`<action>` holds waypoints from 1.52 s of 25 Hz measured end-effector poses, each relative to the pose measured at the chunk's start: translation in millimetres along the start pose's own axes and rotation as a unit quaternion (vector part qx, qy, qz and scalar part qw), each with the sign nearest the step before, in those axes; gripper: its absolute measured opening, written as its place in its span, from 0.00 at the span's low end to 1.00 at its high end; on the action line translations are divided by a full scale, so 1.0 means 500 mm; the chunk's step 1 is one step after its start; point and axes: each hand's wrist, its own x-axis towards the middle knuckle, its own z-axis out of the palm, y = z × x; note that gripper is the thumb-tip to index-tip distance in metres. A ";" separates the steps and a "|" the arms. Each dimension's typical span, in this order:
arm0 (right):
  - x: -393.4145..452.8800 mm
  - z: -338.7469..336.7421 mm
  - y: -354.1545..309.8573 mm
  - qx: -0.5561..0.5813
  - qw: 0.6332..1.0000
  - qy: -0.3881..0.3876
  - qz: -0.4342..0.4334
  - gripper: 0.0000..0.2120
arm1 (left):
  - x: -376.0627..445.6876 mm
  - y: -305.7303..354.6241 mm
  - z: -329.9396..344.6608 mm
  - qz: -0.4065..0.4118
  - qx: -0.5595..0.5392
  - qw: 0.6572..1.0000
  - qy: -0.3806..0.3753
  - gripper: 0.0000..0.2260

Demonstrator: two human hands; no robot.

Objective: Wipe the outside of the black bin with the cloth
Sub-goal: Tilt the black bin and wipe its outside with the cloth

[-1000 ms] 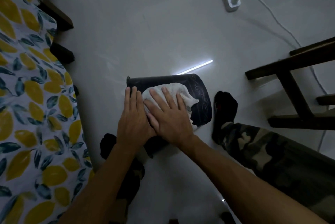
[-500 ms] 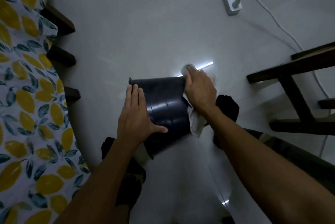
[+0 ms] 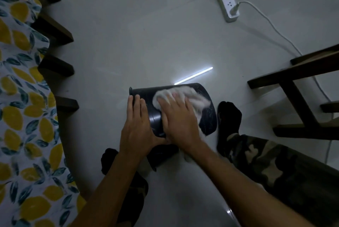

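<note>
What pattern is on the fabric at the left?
Yellow lemons with dark green leaves on white fabric, seen in the head view.

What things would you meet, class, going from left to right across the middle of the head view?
Lemon-print cloth → left hand on the black bin → right hand pressing the white cloth → black-socked foot → dark wooden chair frame.

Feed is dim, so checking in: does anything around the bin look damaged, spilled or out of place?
Nothing spilled. The black bin lies on its side on the floor, as the wiping needs, and pale scratch marks show on its right part. The left hand steadies it; the right hand presses the white cloth on it.
</note>
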 end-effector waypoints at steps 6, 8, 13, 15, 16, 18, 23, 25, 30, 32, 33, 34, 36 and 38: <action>0.207 -0.041 0.130 0.039 0.957 -0.117 0.262 0.19 | -0.057 0.037 0.018 -0.051 -0.016 0.999 0.010 0.71; 0.173 -0.061 0.182 0.075 0.939 -0.089 0.323 0.19 | -0.061 0.045 0.014 -0.052 -0.024 0.998 0.004 0.71; 0.149 -0.124 0.219 0.121 0.939 -0.050 0.317 0.19 | -0.008 0.059 -0.051 -0.004 -0.008 1.000 -0.027 0.68; 0.144 -0.151 0.224 0.136 0.941 -0.027 0.308 0.19 | 0.015 0.058 -0.086 0.037 0.009 0.999 -0.005 0.66; 0.139 -0.164 0.226 0.148 0.941 -0.010 0.304 0.20 | 0.019 0.056 -0.095 0.061 0.013 0.998 0.024 0.65; 0.120 -0.175 0.234 0.171 0.937 0.010 0.304 0.20 | 0.006 0.057 -0.093 0.083 -0.001 0.994 0.077 0.60; 0.048 -0.165 0.243 0.187 0.929 0.003 0.318 0.19 | -0.056 0.068 -0.061 0.085 -0.024 0.994 0.070 0.50; 0.001 -0.167 0.236 0.199 0.923 -0.002 0.330 0.18 | -0.098 0.081 -0.062 0.053 -0.010 0.994 0.090 0.47; -0.097 -0.220 0.134 0.131 0.932 0.099 0.323 0.14 | -0.119 0.101 -0.086 0.006 0.057 0.986 0.156 0.52; -0.133 -0.235 0.084 0.139 0.962 0.090 0.218 0.15 | -0.101 0.101 -0.077 -0.008 0.070 0.994 0.088 0.62; -0.151 -0.223 0.061 0.157 0.972 0.032 0.173 0.17 | -0.094 0.100 -0.064 -0.017 0.071 0.996 0.041 0.67; -0.167 -0.203 0.039 0.149 0.980 -0.040 0.129 0.21 | -0.089 0.100 -0.048 -0.020 0.067 0.998 -0.003 0.70; -0.203 -0.113 0.011 0.042 0.994 -0.100 0.009 0.28 | -0.088 0.090 -0.007 -0.024 0.038 0.998 -0.047 0.70; -0.192 -0.037 0.016 -0.008 0.996 -0.084 -0.036 0.28 | -0.093 0.081 0.015 -0.007 0.043 0.998 -0.035 0.69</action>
